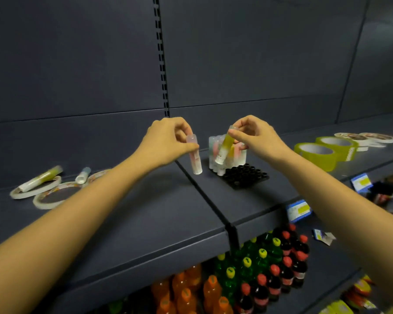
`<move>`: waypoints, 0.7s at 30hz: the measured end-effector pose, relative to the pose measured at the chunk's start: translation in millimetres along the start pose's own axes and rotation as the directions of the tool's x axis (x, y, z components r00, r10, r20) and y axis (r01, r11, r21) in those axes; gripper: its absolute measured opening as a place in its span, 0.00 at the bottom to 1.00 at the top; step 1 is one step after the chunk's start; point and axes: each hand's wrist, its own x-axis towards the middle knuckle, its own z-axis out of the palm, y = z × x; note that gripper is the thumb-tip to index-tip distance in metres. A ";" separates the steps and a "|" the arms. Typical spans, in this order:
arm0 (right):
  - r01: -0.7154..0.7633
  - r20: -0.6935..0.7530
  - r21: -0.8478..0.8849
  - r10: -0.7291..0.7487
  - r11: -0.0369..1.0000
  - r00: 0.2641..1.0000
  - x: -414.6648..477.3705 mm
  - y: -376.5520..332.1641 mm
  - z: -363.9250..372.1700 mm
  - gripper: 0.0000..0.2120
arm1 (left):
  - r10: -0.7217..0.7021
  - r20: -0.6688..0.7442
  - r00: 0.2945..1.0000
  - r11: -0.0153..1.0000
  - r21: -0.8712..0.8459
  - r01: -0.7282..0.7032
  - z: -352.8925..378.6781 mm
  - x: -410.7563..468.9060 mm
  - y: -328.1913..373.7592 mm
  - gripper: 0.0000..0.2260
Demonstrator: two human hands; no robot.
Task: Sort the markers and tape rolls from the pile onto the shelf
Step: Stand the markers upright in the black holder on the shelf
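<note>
My left hand [166, 141] pinches a pink marker [194, 156] by its clear cap, holding it nearly upright just above the dark shelf [134, 218]. A yellow marker [225, 147] hangs tilted from my right hand [256, 137], its lower end over a black slotted holder [245, 176]. Several pastel markers [233, 155] stand in the holder's back rows. On the shelf's left lie a yellow marker [41, 177], a blue marker [83, 175] and thin white tape rolls [50, 194]. Yellow-green tape rolls [320, 155] stand at the right.
Flat white tape rolls [363, 138] lie stacked at the far right of the shelf. Price tags [298, 210] hang on the shelf's front edge. Below stand orange, green and dark bottles [254, 268]. A slotted upright [161, 64] divides the back panel.
</note>
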 end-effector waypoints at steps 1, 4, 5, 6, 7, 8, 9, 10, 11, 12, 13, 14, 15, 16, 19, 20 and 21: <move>0.016 -0.007 -0.025 -0.016 1.000 1.000 2.2 6.7 -6.9 0.08 | -0.003 -0.012 1.000 1.000 0.000 0.003 9.2 0.9 8.8 0.07; 0.110 0.004 -0.109 -0.110 0.988 0.994 9.2 26.7 -23.7 0.08 | -0.032 -0.076 0.997 0.999 -0.023 0.031 35.2 5.8 29.9 0.09; 0.141 0.018 -0.135 -0.140 0.981 0.990 11.8 33.3 -28.8 0.07 | -0.041 -0.100 0.994 0.999 -0.029 0.038 43.8 8.0 35.5 0.09; 0.168 0.036 -0.158 -0.164 0.973 0.986 14.6 40.0 -33.7 0.07 | -0.048 -0.121 0.991 0.999 -0.024 0.045 52.8 10.0 40.5 0.09; 0.196 0.055 -0.178 -0.189 0.964 0.980 18.0 46.4 -37.9 0.07 | -0.054 -0.141 0.988 0.999 -0.011 0.053 61.8 12.1 44.6 0.09; 0.223 0.073 -0.191 -0.212 0.956 0.974 21.4 52.2 -41.0 0.07 | -0.062 -0.158 0.985 0.998 0.004 0.063 70.2 14.1 47.6 0.09; 0.245 0.089 -0.197 -0.232 0.949 0.969 24.4 57.5 -43.7 0.07 | -0.072 -0.175 0.982 0.997 0.018 0.076 78.5 15.9 49.8 0.09; 0.263 0.101 -0.196 -0.247 0.945 0.964 27.2 62.4 -45.8 0.08 | -0.085 -0.195 0.977 0.995 0.032 0.093 86.3 17.5 51.3 0.09; 0.274 0.112 -0.190 -0.256 0.943 0.960 29.4 66.9 -46.9 0.08 | -0.099 -0.215 0.972 0.993 0.047 0.111 93.0 19.2 52.1 0.09; 0.280 0.124 -0.181 -0.261 0.943 0.957 31.0 70.8 -47.6 0.08 | -0.111 -0.232 0.966 0.990 0.063 0.128 98.7 20.8 52.4 0.09; 0.284 0.142 -0.171 -0.262 0.944 0.955 32.1 74.1 -48.1 0.09 | -0.120 -0.246 0.962 0.987 0.079 0.143 103.8 22.3 52.5 0.09; 0.290 0.162 -0.160 -0.264 0.944 0.951 33.3 76.8 -48.5 0.09 | -0.127 -0.259 0.958 0.983 0.096 0.156 108.0 23.8 52.7 0.09; 0.298 0.180 -0.154 -0.270 0.942 0.946 34.7 78.9 -48.9 0.09 | -0.133 -0.270 0.954 0.979 0.114 0.169 111.5 25.4 53.2 0.09; 0.307 0.193 -0.150 -0.277 0.940 0.941 36.0 80.6 -49.5 0.09 | -0.139 -0.277 0.951 0.974 0.132 0.181 114.5 27.1 53.9 0.08; 0.321 0.199 -0.120 -0.294 0.939 0.935 40.0 84.5 -50.6 0.09 | -0.137 -0.299 0.944 0.957 0.207 0.204 122.5 31.0 56.1 0.08; 0.322 0.201 -0.109 -0.296 0.941 0.934 41.1 85.5 -50.4 0.09 | -0.120 -0.310 0.943 0.948 0.247 0.202 124.9 31.3 56.7 0.09; 0.323 0.206 -0.100 -0.298 0.941 0.932 42.0 86.5 -50.1 0.09 | -0.091 -0.320 0.943 0.936 0.297 0.191 126.9 31.5 57.3 0.11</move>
